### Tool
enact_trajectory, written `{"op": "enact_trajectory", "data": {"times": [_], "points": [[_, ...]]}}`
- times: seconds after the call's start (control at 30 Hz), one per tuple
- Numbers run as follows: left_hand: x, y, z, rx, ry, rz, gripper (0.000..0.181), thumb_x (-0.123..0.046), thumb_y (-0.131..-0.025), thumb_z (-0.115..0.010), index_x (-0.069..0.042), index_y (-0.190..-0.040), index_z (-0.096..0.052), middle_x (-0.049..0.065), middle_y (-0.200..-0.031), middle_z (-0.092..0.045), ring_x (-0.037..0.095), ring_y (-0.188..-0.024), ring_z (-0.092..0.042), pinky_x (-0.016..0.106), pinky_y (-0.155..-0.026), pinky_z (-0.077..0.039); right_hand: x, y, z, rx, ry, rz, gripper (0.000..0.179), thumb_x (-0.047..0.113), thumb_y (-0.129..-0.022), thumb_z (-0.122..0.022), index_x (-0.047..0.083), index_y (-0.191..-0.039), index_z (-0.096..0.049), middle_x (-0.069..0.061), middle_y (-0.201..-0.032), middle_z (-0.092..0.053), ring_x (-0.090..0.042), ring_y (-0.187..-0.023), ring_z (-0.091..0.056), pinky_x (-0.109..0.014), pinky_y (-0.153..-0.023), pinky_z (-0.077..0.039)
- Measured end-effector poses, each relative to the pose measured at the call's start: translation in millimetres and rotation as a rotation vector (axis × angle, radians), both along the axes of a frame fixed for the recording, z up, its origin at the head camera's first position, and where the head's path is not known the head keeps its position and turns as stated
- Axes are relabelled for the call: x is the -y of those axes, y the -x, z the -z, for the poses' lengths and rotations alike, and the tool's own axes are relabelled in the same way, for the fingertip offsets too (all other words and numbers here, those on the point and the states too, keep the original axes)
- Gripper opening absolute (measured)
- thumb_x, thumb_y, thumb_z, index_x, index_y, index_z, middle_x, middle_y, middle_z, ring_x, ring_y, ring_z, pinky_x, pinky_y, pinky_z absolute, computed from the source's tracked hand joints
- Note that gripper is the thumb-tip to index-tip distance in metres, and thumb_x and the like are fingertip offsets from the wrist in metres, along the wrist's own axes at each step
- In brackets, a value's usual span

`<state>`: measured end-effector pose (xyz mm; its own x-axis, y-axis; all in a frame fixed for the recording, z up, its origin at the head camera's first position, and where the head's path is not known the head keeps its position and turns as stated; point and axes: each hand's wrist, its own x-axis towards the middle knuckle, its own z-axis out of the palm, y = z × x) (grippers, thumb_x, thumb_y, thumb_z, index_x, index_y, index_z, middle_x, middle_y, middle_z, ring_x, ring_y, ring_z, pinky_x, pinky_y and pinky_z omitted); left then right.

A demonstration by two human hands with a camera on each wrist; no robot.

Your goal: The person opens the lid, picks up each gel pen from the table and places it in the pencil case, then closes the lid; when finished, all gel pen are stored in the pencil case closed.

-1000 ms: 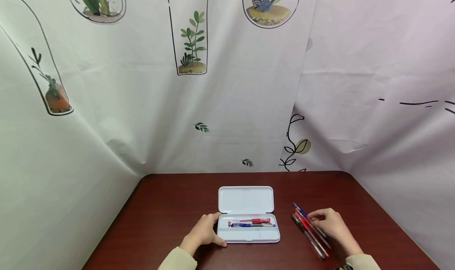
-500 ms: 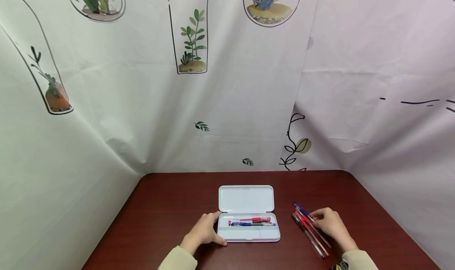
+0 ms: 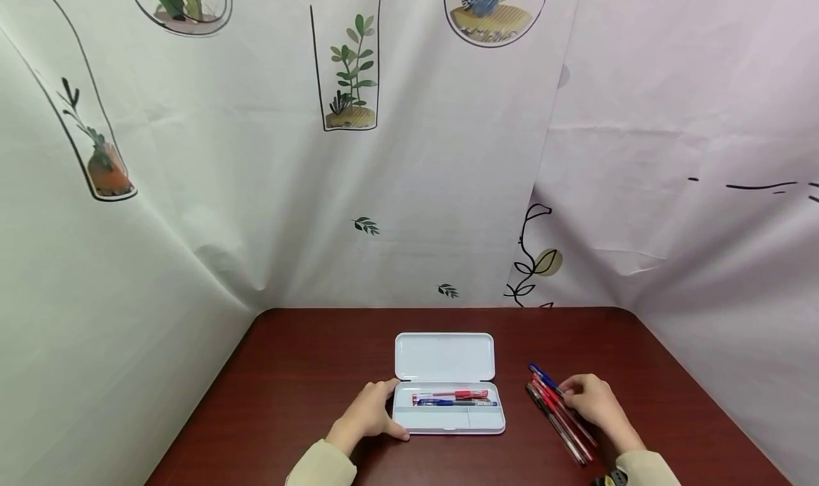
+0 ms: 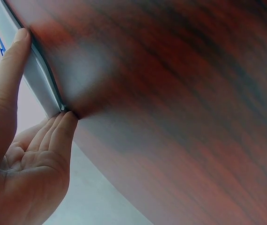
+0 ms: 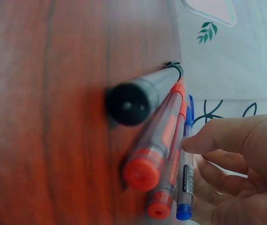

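Note:
A white pencil case (image 3: pixel 425 420) lies with its lid raised on the table. Inside its back compartment are a red pen (image 3: pixel 470 394) and a blue pen (image 3: pixel 435 403). My left hand (image 3: pixel 367 411) holds the case's left end, thumb at the front side and fingers at the back corner. To the right lies a slanted bunch of pens: a black pen (image 5: pixel 154 89), two red pens (image 5: pixel 157 140) and a blue-capped pen (image 5: pixel 186 173) on the outer side. My right hand (image 3: pixel 595 404) pinches that blue-capped pen with thumb and fingers; its far fingertips are partly hidden.
The dark red-brown table (image 3: pixel 307 372) has rounded back corners. A pale cloth (image 3: pixel 422 187) printed with plants hangs behind and along both sides. The raised lid (image 3: pixel 444 356) stands behind the case.
My right fingers have shifted slightly and closed on the blue-capped pen, and the right wrist has turned a little. My left hand keeps its place on the case. The head view has tilted slightly.

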<state>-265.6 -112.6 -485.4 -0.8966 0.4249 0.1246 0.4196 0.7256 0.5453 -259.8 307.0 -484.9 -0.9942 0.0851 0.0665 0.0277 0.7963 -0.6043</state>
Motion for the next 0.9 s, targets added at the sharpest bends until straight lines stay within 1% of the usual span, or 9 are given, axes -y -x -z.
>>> {"op": "enact_trajectory", "data": {"times": [0.1, 0.23, 0.37, 0.47, 0.67, 0.9], "points": [[0.3, 0.1, 1.5, 0.002, 0.0, 0.003, 0.093, -0.029, -0.053, -0.097, 0.009, -0.127, -0.057, 0.022, -0.116, -0.068, 0.032, -0.107, -0.064, 0.046, -0.092, -0.051, 0.2, -1.1, -1.6, 0.008, 0.016, 0.0, 0.014, 0.002, -0.079, -0.066, 0.001, -0.091, -0.072, 0.0, -0.076, -0.062, -0.015, -0.07, -0.05, -0.031, -0.063, -0.041], [0.9, 1.1, 2.8, 0.015, -0.002, 0.002, 0.094, -0.03, -0.053, -0.097, 0.009, -0.128, -0.056, 0.022, -0.118, -0.067, 0.031, -0.108, -0.064, 0.046, -0.092, -0.051, 0.4, -1.9, -2.9, -0.006, 0.021, 0.007, 0.013, 0.003, -0.081, -0.066, 0.002, -0.092, -0.072, 0.0, -0.077, -0.063, -0.014, -0.069, -0.05, -0.03, -0.062, -0.041], [1.2, 2.5, 3.6, 0.024, -0.009, 0.002, 0.093, -0.029, -0.053, -0.097, 0.007, -0.128, -0.057, 0.021, -0.118, -0.067, 0.029, -0.106, -0.064, 0.045, -0.091, -0.052, 0.7, -1.8, -3.4, -0.048, 0.009, 0.009, 0.013, 0.004, -0.079, -0.068, 0.005, -0.091, -0.073, 0.0, -0.078, -0.065, -0.013, -0.072, -0.053, -0.029, -0.064, -0.042], [1.1, 3.3, 4.3, 0.018, -0.003, 0.003, 0.093, -0.031, -0.052, -0.097, 0.007, -0.128, -0.057, 0.02, -0.117, -0.068, 0.028, -0.106, -0.065, 0.044, -0.091, -0.052, 0.9, -1.5, -4.4, -0.064, 0.005, -0.001, 0.014, 0.003, -0.078, -0.069, 0.005, -0.091, -0.073, -0.001, -0.079, -0.066, -0.015, -0.073, -0.054, -0.031, -0.064, -0.043], [0.7, 3.8, 4.1, 0.012, -0.007, 0.006, 0.09, -0.03, -0.052, -0.097, 0.004, -0.126, -0.06, 0.017, -0.115, -0.069, 0.025, -0.103, -0.065, 0.042, -0.09, -0.052, 3.4, -1.0, -7.8, -0.039, 0.033, -0.016, 0.014, 0.003, -0.081, -0.068, 0.005, -0.094, -0.074, -0.001, -0.082, -0.068, -0.014, -0.074, -0.057, -0.031, -0.063, -0.046], [-0.6, 1.8, 1.3, 0.004, -0.011, 0.009, 0.089, -0.029, -0.052, -0.097, 0.004, -0.125, -0.06, 0.016, -0.114, -0.07, 0.024, -0.102, -0.065, 0.041, -0.09, -0.053, 8.7, -3.0, -13.1, -0.014, 0.068, -0.025, 0.013, 0.002, -0.084, -0.068, 0.004, -0.096, -0.073, -0.003, -0.084, -0.069, -0.015, -0.076, -0.059, -0.031, -0.062, -0.047]]}}
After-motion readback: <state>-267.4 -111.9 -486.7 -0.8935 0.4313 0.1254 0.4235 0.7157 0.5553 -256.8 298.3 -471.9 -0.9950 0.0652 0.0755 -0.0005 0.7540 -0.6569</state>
